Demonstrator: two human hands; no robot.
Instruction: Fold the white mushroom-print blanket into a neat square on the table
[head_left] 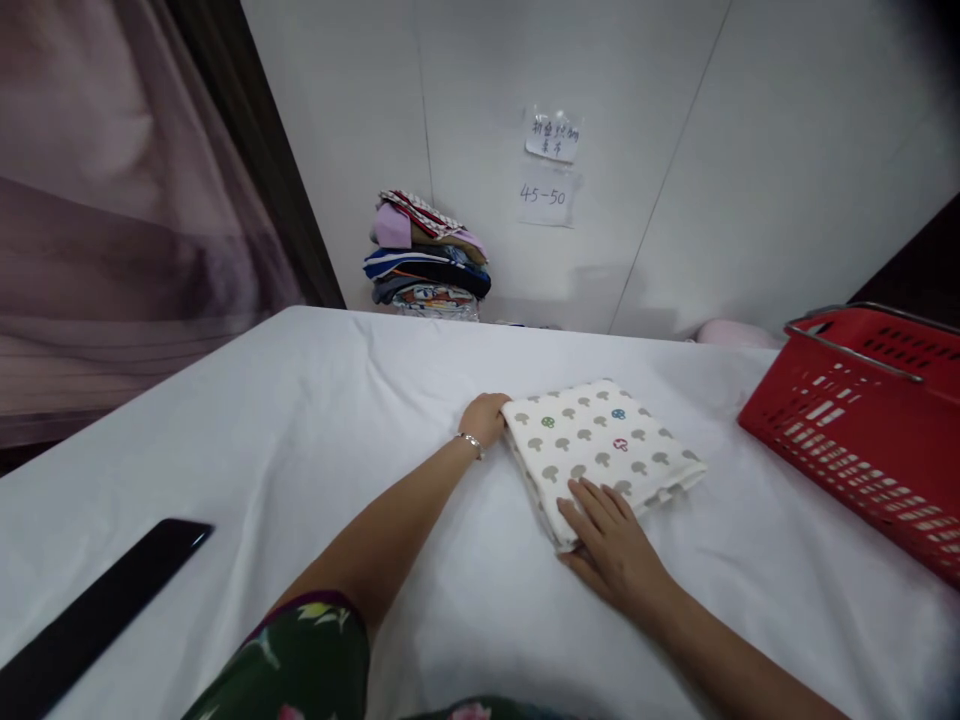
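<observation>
Cloth (596, 440), likely soft, light and best held by its corners, is lying under an open right hand (616, 550), the left hand (486, 418) curled at one corner, grip unclear.

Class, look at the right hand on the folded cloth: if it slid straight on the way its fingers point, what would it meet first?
Lying on the folded cloth, the right hand would cross its printed top and probably meet the left hand first, though depth is unclear.
</observation>
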